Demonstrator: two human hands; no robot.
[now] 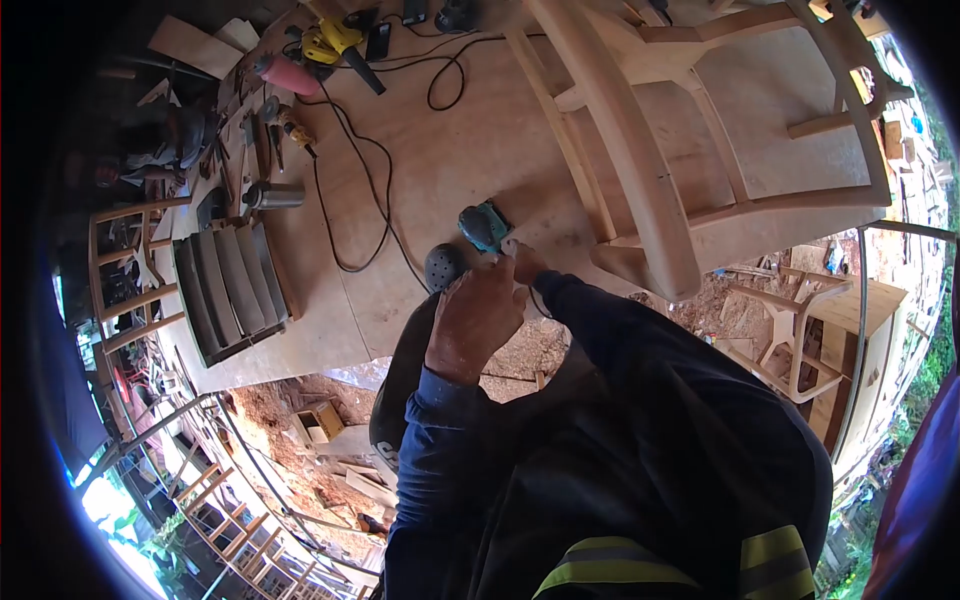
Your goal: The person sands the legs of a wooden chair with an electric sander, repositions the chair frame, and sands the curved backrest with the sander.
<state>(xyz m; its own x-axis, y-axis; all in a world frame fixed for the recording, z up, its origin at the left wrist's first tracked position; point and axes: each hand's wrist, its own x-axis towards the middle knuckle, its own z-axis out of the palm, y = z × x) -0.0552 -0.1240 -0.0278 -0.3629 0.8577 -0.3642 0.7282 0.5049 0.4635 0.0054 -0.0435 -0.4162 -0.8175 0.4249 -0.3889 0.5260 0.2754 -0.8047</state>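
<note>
My left hand (476, 318) and my right hand (524, 262) meet close together near the table edge. Their fingers are curled in against each other. Whatever they pinch, if anything, is too small or hidden to name. Just beyond the fingertips a teal and dark power sander (484, 228) lies on the wooden table (400, 120); I cannot tell whether the fingers touch it. Beside my left hand is a dark grey rounded thing with small holes (444, 267), partly hidden by that hand.
A wooden chair frame (630, 150) rests on the table at right. Black cords (388, 190) loop across the top. At left are a slatted dark panel (230, 285), a metal flask (273, 195), a pink bottle (285, 74) and a yellow blower (330, 42). Another person (150, 150) is at far left.
</note>
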